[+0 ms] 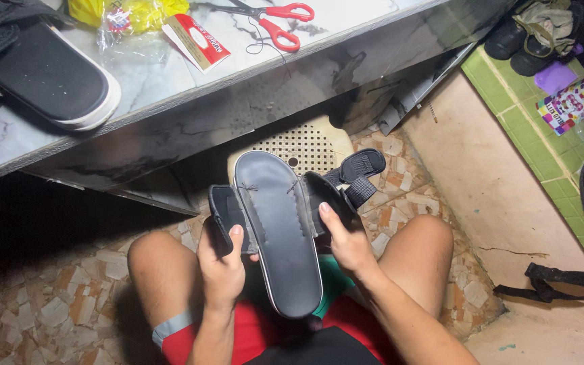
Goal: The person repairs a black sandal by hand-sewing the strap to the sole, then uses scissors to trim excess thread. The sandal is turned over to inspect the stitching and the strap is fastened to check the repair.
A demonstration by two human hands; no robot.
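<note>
Sandal work, head view: the black slide sandal with a grey insole (277,236) sits mid-frame over the lap, insole up so the stitching along its edges shows. Left hand (221,263) pinches the left strap flap back; right hand (346,240) grips the right flap. Matching black slide (49,74) and red-handled scissors (275,20) lie on the marble counter (150,88), upper left.

There are two black slide sandals: one sandal (278,236) is in the hands and one sandal (49,78) lies on the marble table (170,88). There is one pair of red scissors (275,20), one yellow plastic bag (126,17) and two hands: left hand (221,263), right hand (347,240).
</note>
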